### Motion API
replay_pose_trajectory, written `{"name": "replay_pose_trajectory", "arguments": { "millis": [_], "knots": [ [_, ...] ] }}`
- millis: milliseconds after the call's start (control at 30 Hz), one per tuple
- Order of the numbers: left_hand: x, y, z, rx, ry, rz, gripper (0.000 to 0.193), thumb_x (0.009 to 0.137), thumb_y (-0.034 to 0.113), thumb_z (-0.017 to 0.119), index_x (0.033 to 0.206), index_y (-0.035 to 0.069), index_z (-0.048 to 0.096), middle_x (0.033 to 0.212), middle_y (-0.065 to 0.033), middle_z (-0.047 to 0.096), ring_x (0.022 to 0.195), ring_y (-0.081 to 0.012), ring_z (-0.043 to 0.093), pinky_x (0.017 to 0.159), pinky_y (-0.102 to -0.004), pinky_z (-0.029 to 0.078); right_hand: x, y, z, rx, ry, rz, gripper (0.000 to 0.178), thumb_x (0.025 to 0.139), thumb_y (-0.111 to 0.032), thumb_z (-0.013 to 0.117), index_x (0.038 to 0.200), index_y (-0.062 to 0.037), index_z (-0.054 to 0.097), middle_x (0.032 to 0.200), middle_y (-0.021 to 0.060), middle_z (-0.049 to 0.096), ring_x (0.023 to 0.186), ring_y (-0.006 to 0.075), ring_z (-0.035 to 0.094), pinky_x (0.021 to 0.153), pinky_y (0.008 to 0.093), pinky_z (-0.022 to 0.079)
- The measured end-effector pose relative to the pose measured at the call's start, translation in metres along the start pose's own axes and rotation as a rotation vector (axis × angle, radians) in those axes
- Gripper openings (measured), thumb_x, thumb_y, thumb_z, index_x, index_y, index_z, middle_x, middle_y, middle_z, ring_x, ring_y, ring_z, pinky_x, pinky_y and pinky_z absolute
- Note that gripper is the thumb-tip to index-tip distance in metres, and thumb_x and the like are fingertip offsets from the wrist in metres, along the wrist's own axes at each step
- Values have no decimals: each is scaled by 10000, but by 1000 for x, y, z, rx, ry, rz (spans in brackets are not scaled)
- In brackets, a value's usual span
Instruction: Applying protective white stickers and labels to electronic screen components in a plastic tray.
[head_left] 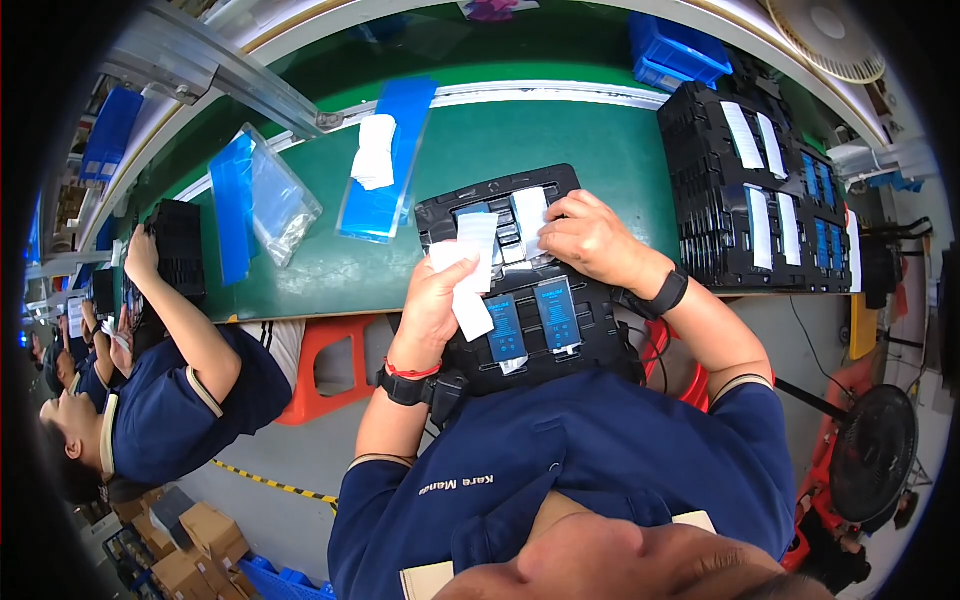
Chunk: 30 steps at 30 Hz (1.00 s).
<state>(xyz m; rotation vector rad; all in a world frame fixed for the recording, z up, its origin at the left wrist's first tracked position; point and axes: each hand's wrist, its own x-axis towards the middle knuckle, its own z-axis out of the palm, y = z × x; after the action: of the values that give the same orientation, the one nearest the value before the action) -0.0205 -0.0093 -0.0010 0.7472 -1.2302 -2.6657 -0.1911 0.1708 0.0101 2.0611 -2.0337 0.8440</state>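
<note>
White narrow paper slips (474, 312) grasped in fingers of left hand (432, 300), over black moulded plastic tray (545, 177) with flat blue rectangular packs (557, 308). Right hand (590, 238) curled beside another white paper slip (528, 213); whether pinching it, cannot tell.

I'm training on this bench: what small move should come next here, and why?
Probably settle the upper-right white paper slip flat in the black tray with the right hand: its fingers are at the slip's edge, while the left hand is occupied holding other slips.
</note>
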Motion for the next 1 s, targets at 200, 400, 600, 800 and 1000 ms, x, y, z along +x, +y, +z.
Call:
{"name": "replay_pose_trajectory", "arguments": {
  "millis": [200,400,600,800,1000],
  "knots": [
    [-1,0,0,-33,0,3,213,839,31,618,1038,-22,566,944,-99,638,811,-162,638,703,-287,521,-2,2,-2,23,-44,17,119,679,-106,697,773,-74,631,830,11,642,888,216,579,779,344,451],
    [-5,-1,6,-29,3,-9,219,832,34,633,1034,-20,566,953,-94,638,842,-160,635,737,-289,516,19,-16,-28,175,-43,193,292,681,-247,761,875,-60,651,828,81,640,882,256,584,812,387,433],
    [-6,-8,11,26,-15,3,247,829,22,639,1057,-6,550,896,-61,619,791,-145,613,715,-287,510,47,-20,-6,738,-85,571,145,787,-119,705,858,-4,654,762,52,651,689,110,581,621,269,462],
    [-18,13,-29,-217,45,35,378,837,-26,574,1193,-10,446,910,-109,554,811,-224,581,735,-375,517,71,-22,-14,398,310,592,46,779,-53,670,791,-17,644,687,40,625,656,127,596,614,279,459],
    [-28,13,-36,-214,65,85,395,829,-56,572,1198,-14,439,938,-114,547,851,-228,586,785,-394,528,61,-29,14,-138,155,-84,60,654,-79,600,706,-79,570,648,24,540,695,195,548,709,334,429]
  ]
}}
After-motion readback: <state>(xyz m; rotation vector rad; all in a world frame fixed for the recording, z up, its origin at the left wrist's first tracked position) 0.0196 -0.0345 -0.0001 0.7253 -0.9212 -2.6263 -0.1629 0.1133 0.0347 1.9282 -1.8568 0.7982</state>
